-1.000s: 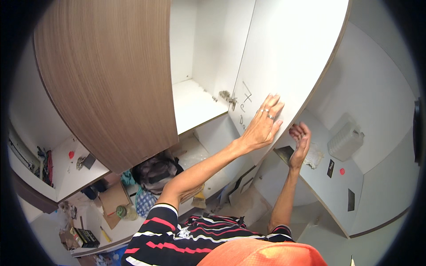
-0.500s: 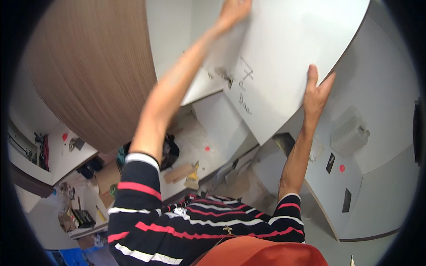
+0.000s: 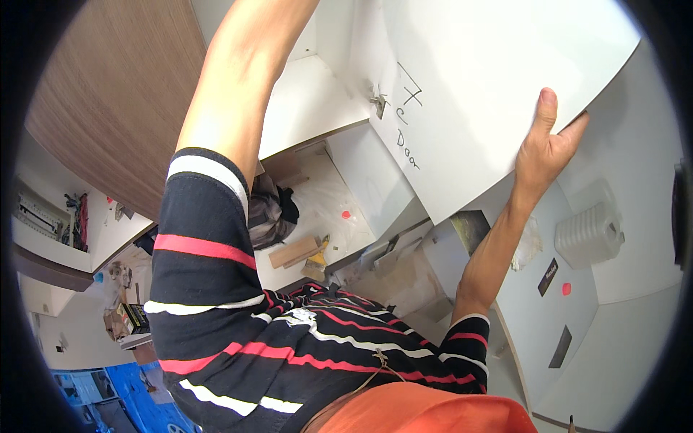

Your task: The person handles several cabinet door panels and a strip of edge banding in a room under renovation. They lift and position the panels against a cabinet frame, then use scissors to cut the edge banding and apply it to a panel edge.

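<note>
A large white cabinet door (image 3: pixel 484 79), with dark handwriting on its face, stands swung out from a cabinet at the upper right. My right hand (image 3: pixel 546 150) grips its right edge, the thumb flat on the face and the fingers behind. A metal hinge (image 3: pixel 378 102) shows at the door's left edge, beside the white cabinet shelf (image 3: pixel 317 105). My left arm (image 3: pixel 242 72) reaches up past the shelf and leaves the picture at the top, so the left hand is out of sight.
A wood-grain panel (image 3: pixel 115 94) curves along the left. Below the door, a lower shelf holds a dark bag (image 3: pixel 273 213), a wood offcut (image 3: pixel 294 252) and a yellow-handled brush (image 3: pixel 315 265). On the right, a translucent plastic jug (image 3: pixel 590 234) stands on a white surface.
My left arm has reached farther up, carrying the left hand out of the picture. The door and my right hand on it appear shifted slightly right as the view has moved.
</note>
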`<state>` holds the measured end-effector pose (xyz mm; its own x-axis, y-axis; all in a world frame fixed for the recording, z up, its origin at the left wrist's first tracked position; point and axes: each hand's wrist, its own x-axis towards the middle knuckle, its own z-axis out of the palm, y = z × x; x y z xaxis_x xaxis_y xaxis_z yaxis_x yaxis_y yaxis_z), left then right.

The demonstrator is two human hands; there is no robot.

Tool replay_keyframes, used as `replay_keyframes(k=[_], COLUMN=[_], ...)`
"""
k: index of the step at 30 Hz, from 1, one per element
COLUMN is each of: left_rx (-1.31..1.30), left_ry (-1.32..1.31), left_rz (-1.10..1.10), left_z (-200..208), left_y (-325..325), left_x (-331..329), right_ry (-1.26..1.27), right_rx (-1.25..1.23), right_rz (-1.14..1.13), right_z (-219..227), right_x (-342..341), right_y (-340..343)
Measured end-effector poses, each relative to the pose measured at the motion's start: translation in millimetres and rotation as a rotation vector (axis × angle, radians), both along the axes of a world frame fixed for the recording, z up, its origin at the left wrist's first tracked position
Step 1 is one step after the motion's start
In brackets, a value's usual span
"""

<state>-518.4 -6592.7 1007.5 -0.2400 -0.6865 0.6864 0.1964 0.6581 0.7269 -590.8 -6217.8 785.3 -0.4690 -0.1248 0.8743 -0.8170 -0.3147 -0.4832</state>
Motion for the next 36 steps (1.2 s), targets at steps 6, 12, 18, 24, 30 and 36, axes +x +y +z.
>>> replay_keyframes(k=[6,12,18,24,30,36], left_rx=[0.0,-0.022,-0.035,-0.038,-0.027,-0.043], left_ry=[-0.052,-0.103,-0.144,-0.147,-0.154,-0.165], left_rz=[0.031,0.057,0.071,0.102,0.102,0.096], left_z=[1,-5,-13,-11,-10,-26], left_y=[-13,-11,-9,-5,-12,-8], left_x=[-12,-14,-19,-20,-31,-29], right_ry=[0.02,0.043,0.023,0.018,0.025,0.003], right_rx=[-0.057,-0.062,-0.068,-0.026,-0.068,0.018], right_rz=[0.013,0.022,0.063,0.042,0.021,0.014], right_z=[-1,-4,-4,1,3,-1], right_x=[-15,-20,-23,-21,-20,-22], right_y=[-7,-8,-9,-4,-7,-4])
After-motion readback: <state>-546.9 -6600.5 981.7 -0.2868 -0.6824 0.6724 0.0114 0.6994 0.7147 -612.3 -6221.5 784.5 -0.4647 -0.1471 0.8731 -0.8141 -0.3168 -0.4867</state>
